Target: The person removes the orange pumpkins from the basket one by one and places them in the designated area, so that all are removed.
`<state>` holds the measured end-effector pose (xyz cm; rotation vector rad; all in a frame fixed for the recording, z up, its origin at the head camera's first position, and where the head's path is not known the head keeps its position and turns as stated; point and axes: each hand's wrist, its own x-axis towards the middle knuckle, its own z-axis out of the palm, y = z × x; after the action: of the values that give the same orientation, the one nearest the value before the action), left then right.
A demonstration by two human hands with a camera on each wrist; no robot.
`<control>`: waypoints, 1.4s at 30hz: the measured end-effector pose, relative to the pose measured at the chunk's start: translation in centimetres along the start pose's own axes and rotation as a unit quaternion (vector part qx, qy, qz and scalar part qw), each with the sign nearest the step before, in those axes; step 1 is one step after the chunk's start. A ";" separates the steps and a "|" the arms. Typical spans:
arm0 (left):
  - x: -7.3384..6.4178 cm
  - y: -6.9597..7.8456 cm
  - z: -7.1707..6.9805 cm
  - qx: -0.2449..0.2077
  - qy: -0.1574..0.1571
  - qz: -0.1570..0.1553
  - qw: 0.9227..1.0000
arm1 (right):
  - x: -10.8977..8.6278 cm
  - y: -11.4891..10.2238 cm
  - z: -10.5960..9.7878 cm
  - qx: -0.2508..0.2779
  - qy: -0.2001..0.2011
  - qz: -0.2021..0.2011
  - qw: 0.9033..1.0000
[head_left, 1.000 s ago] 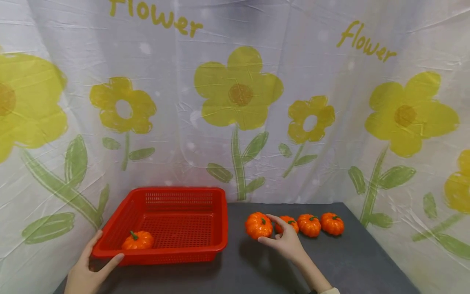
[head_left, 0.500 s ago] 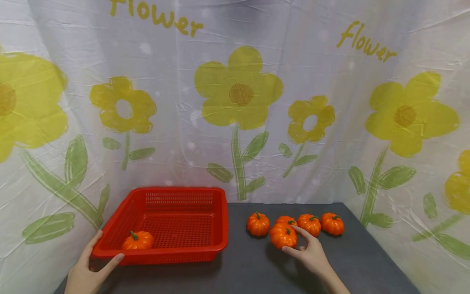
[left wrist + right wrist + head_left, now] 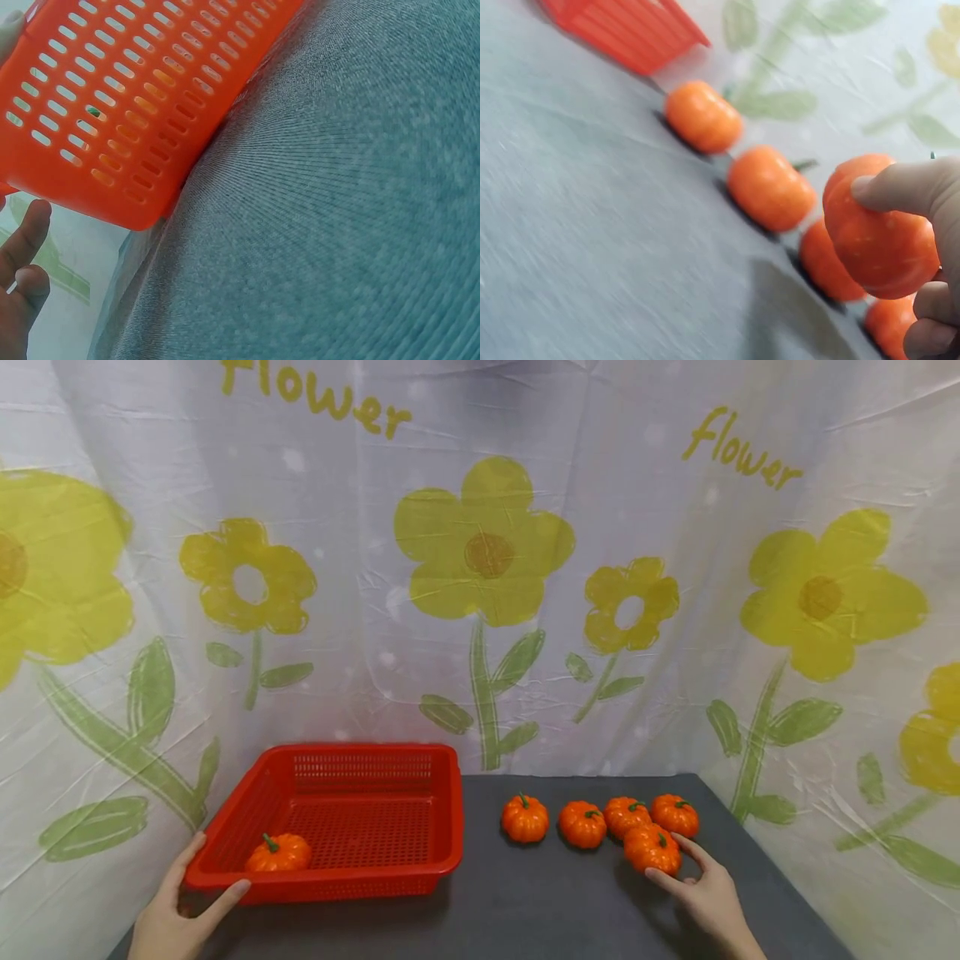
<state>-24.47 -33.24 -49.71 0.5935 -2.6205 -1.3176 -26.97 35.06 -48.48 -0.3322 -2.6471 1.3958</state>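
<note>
My right hand (image 3: 708,893) pinches a small orange pumpkin (image 3: 652,849) with a green stem, thumb on one side and fingers on the other. The pumpkin is clear of the table, and its shadow falls below in the right wrist view. Behind it are two pumpkins (image 3: 675,815), which it partly overlaps; two more pumpkins (image 3: 582,824) stand further left in the row. My left hand (image 3: 180,902) holds the near left corner of a red plastic basket (image 3: 375,878), thumb on the front rim and index finger along the left side. One pumpkin (image 3: 279,853) sits inside the basket's near left corner.
The dark grey table (image 3: 517,902) ends against a white cloth backdrop (image 3: 360,677) painted with yellow flowers, which also rises on both sides. The basket's perforated wall (image 3: 135,82) stands close before the left wrist camera.
My right hand has set one pumpkin at the left end of the row, then carried the held one rightward from among the others. My left hand has stayed on the basket.
</note>
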 end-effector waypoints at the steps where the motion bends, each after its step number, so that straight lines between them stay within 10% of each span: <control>1: 0.0 0.0 0.0 -0.002 -0.003 -0.002 1.000 | 0.1 0.3 -0.5 -0.005 0.005 0.004 1.000; 16: -0.2 -0.2 -0.1 -0.015 -0.008 -0.015 1.000 | 1.1 5.5 -2.7 -0.071 0.151 0.069 0.984; 42: 0.1 0.2 0.1 -0.010 -0.009 -0.011 1.000 | 1.8 7.0 -2.4 -0.103 0.187 0.014 0.977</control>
<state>-24.67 -33.16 -49.64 0.6118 -2.6189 -1.3592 -27.31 41.29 -52.91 -0.5934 -2.4770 0.9518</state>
